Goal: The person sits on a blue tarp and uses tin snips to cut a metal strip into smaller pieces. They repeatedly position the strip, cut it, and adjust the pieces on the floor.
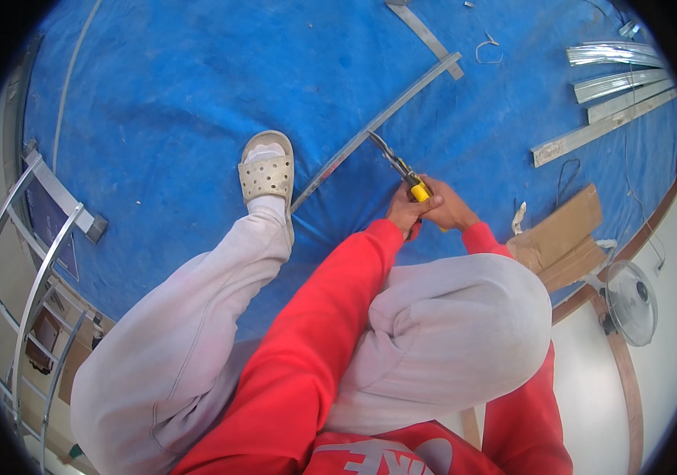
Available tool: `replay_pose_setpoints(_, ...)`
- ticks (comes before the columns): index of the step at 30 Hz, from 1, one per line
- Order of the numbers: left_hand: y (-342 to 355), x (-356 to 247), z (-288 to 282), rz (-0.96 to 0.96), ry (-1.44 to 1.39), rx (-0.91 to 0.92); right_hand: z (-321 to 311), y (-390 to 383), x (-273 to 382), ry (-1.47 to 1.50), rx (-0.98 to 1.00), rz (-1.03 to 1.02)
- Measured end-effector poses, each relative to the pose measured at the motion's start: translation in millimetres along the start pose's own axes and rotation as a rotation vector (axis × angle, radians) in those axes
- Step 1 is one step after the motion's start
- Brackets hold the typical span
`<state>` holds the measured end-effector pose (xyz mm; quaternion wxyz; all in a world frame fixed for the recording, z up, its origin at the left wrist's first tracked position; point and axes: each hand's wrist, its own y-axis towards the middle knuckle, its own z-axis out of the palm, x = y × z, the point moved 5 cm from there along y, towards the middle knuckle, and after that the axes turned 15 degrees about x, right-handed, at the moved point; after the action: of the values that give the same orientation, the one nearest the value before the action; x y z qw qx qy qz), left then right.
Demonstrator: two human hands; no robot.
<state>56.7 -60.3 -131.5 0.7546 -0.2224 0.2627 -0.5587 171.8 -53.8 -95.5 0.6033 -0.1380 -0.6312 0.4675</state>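
Apparently we are at a cutting step, left hand [406, 210] and right hand [451, 209] both closed around the yellow-handled snips [420, 191], tips at the long metal strip [413, 94] on the blue tarp [156, 119], so the next move likely calls for careful blade alignment.
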Motion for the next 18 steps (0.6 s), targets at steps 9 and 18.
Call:
replay_pose_setpoints(9, -1.5, -0.5, -4.9, 0.009, 0.018, 0.032, 9.1, -3.8, 1.3, 0.095, 0.012, 0.034)
replay_pose_setpoints(18, 1.5, 2.5, -5.2, 0.036, -0.005, 0.062, 12.6, -8.9, 16.8, 0.042, -0.013, 0.148)
